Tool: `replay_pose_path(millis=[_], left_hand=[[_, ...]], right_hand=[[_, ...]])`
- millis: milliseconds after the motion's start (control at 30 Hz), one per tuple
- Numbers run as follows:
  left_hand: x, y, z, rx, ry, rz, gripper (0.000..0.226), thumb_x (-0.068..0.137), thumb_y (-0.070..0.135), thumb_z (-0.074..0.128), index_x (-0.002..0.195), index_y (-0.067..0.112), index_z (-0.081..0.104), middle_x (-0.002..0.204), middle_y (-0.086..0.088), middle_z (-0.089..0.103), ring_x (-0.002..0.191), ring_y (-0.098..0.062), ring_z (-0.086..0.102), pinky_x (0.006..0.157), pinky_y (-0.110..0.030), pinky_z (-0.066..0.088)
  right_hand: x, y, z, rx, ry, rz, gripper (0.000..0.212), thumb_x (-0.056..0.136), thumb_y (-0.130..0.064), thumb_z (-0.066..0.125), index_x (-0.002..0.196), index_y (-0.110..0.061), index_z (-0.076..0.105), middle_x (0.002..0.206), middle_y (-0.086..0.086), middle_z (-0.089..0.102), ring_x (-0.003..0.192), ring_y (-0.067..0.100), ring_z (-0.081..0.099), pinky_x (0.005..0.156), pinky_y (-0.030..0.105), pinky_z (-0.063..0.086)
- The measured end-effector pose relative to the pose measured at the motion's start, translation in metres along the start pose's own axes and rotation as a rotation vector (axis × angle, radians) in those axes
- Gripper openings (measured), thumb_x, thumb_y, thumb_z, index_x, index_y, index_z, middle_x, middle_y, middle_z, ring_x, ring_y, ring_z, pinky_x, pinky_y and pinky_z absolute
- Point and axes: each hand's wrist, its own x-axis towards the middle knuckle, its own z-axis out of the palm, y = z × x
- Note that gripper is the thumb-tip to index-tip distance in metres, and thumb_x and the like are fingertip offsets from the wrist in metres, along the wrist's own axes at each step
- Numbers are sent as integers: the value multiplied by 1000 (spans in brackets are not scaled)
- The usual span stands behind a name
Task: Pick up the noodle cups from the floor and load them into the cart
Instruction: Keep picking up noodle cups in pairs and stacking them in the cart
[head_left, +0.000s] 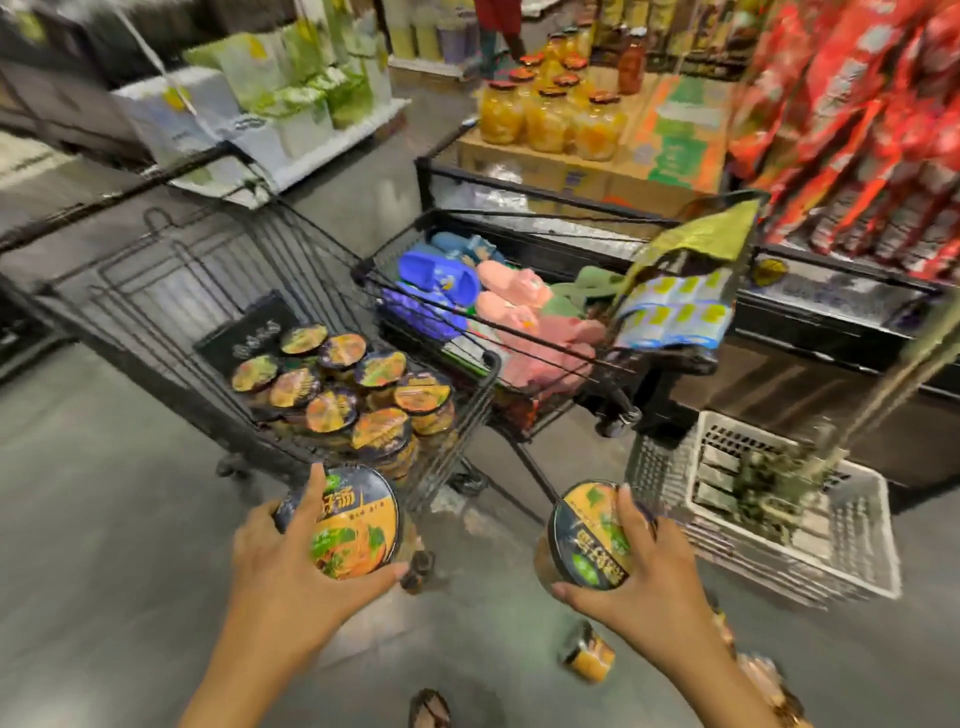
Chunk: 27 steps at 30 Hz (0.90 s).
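My left hand (280, 566) grips a noodle cup (358, 525) with a dark lid and orange picture, held just in front of the black wire cart (171, 291). My right hand (639, 566) grips a second noodle cup (587, 540) to the right, above the grey floor. Several noodle cups (348, 389) are piled in the cart's near corner, beside a flat black box (244, 332). One more cup (589, 657) lies on its side on the floor below my right hand. More packs show at the lower right edge, partly hidden by my right arm.
A second wire cart (566, 358) with blue and pink slippers (488, 291) stands right of the first. A white plastic basket (769, 514) sits on the floor at the right. Jars of yellow fruit (550, 114), red packets (857, 130) and shelves surround the aisle. A foot (428, 709) shows at the bottom.
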Motion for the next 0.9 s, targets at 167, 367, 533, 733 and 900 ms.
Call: replay_pose_path(millis=[167, 367, 533, 733, 900], left_hand=[[22, -63, -37, -19, 94, -124, 142, 24, 90, 63, 150, 40, 22, 132, -14, 38, 128, -34, 31, 108, -43, 30], [33, -103, -47, -131, 130, -210, 134, 30, 87, 58, 150, 44, 18, 133, -10, 34, 130, -29, 25, 110, -43, 28], [43, -113, -55, -221, 180, -245, 125, 45, 69, 82, 148, 49, 15, 137, -6, 32, 133, -24, 22, 109, -41, 30], [92, -112, -63, -241, 246, -286, 127, 42, 75, 77, 149, 46, 15, 135, -7, 34, 130, -26, 30, 107, -41, 33], [171, -91, -74, -226, 273, -356, 128, 39, 83, 67, 148, 49, 11, 139, -7, 30, 132, -27, 28, 109, -42, 33]], right_hand=[[19, -64, 36, -18, -33, -48, 131, 53, -79, 70, 153, -35, -2, 105, -4, 21, 121, 23, 32, 101, 28, 32], [46, -103, 57, -33, -61, -157, 130, 51, -72, 77, 153, -33, 7, 108, -3, 29, 121, 23, 35, 102, 29, 32], [84, -144, 68, -29, -129, -217, 130, 48, -74, 76, 152, -38, 5, 105, -5, 31, 117, 21, 38, 100, 32, 40], [158, -203, 92, -85, -189, -329, 140, 38, -88, 58, 154, -29, 6, 111, -2, 33, 119, 23, 36, 96, 29, 33], [247, -250, 112, -172, -231, -443, 143, 39, -88, 55, 154, -16, 9, 125, 12, 40, 123, 30, 37, 105, 33, 30]])
